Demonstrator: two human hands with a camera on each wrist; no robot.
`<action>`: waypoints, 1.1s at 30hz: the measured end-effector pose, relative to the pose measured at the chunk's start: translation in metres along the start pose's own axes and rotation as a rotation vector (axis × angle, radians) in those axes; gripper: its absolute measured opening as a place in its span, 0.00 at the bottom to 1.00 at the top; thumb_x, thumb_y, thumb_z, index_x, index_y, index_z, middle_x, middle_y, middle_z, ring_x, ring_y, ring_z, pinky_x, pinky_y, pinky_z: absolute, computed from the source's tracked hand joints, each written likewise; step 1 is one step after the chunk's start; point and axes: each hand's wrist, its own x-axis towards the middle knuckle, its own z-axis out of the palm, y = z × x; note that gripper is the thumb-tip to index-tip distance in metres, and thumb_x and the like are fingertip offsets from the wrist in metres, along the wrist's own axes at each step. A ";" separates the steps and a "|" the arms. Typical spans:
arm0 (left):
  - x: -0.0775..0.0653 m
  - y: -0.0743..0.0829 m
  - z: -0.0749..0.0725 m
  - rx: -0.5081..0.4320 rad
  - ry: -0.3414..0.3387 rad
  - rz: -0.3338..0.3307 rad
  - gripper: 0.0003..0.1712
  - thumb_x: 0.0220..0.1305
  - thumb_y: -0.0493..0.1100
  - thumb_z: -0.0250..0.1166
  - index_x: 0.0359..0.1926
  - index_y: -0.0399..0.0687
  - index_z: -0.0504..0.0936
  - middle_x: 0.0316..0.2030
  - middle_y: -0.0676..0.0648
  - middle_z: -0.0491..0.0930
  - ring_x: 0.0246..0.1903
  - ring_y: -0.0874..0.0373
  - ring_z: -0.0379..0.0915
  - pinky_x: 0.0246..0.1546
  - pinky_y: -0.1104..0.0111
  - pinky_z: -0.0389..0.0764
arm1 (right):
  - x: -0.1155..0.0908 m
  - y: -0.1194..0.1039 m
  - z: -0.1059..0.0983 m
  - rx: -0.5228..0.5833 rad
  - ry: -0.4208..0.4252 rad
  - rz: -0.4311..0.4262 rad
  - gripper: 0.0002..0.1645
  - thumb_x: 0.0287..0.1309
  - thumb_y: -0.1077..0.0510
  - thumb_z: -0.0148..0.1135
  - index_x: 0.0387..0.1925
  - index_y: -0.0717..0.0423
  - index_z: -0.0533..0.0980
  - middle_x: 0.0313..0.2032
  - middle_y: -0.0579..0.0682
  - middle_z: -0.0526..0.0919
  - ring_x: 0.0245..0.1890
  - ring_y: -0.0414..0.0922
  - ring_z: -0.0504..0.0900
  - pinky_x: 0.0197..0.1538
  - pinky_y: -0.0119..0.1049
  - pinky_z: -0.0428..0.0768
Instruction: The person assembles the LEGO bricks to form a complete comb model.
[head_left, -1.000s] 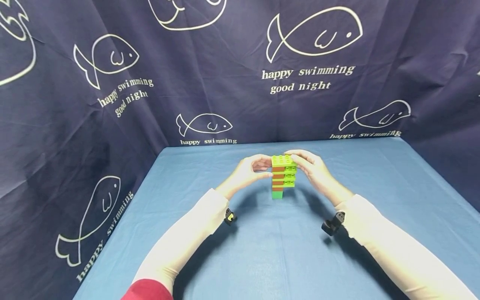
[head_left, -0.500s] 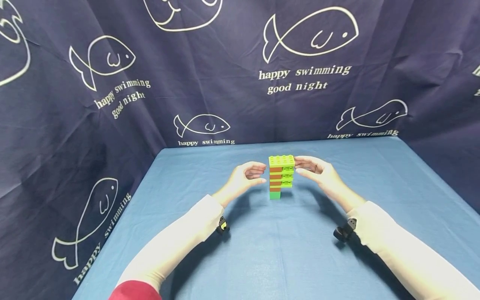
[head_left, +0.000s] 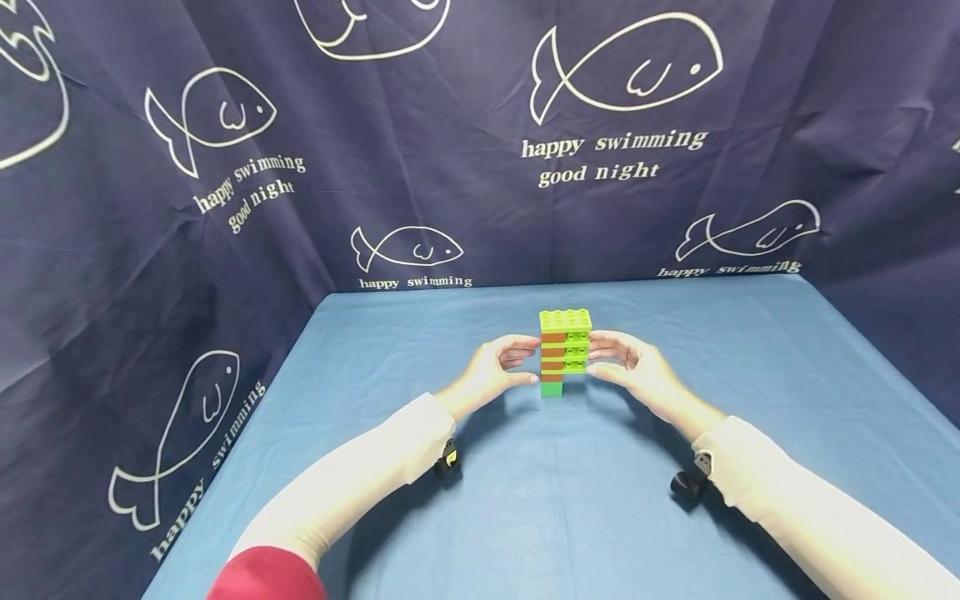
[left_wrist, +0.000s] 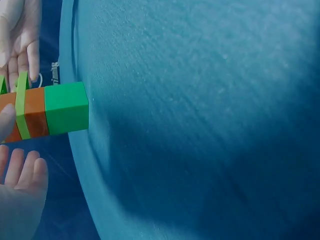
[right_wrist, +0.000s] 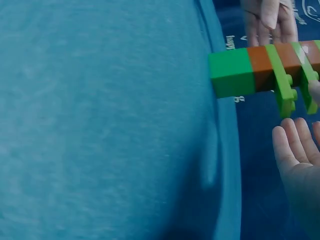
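Note:
A tower of building blocks (head_left: 552,363) stands upright in the middle of the head view. Its base is a green block (left_wrist: 67,108), with orange blocks (right_wrist: 261,65) and thin lime-green plates stacked alternately above. The plates jut out to the right, and a studded lime plate (head_left: 566,320) tops it. My left hand (head_left: 491,369) is at the tower's left side, thumb and fingers spread apart, fingertips right at its edge. On the other side my right hand (head_left: 637,375) mirrors it, fingertips right at the plates' ends. Both hands' fingers look extended in the wrist views.
Blue cloth covers the table (head_left: 525,508). A dark blue curtain (head_left: 480,167) printed with white fish and lettering hangs behind and to the left. Small black wrist cameras sit under both cuffs, the right one (head_left: 690,481) close over the cloth.
Both hands have come down from the tower's top part to its middle. They drew slightly apart half a second ago, then came back to its sides. The tower keeps its place.

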 end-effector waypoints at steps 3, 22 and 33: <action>0.001 0.002 0.004 0.015 0.012 0.030 0.34 0.48 0.28 0.73 0.59 0.41 0.76 0.58 0.40 0.78 0.59 0.46 0.74 0.61 0.61 0.75 | -0.001 0.003 0.002 0.004 0.015 -0.009 0.33 0.55 0.68 0.67 0.62 0.69 0.67 0.47 0.48 0.81 0.47 0.38 0.82 0.51 0.24 0.79; -0.002 0.014 0.019 0.019 0.090 0.055 0.33 0.50 0.21 0.68 0.58 0.35 0.72 0.51 0.33 0.77 0.53 0.41 0.76 0.57 0.55 0.78 | 0.004 0.006 0.014 0.043 0.064 -0.030 0.42 0.49 0.73 0.69 0.66 0.68 0.64 0.50 0.39 0.77 0.50 0.30 0.77 0.54 0.29 0.78; 0.006 -0.004 0.022 -0.038 0.159 0.065 0.30 0.48 0.23 0.71 0.54 0.40 0.76 0.49 0.39 0.80 0.50 0.49 0.79 0.52 0.68 0.81 | 0.004 0.008 0.016 0.036 0.069 -0.040 0.43 0.49 0.75 0.67 0.67 0.69 0.62 0.50 0.40 0.76 0.50 0.29 0.77 0.55 0.26 0.77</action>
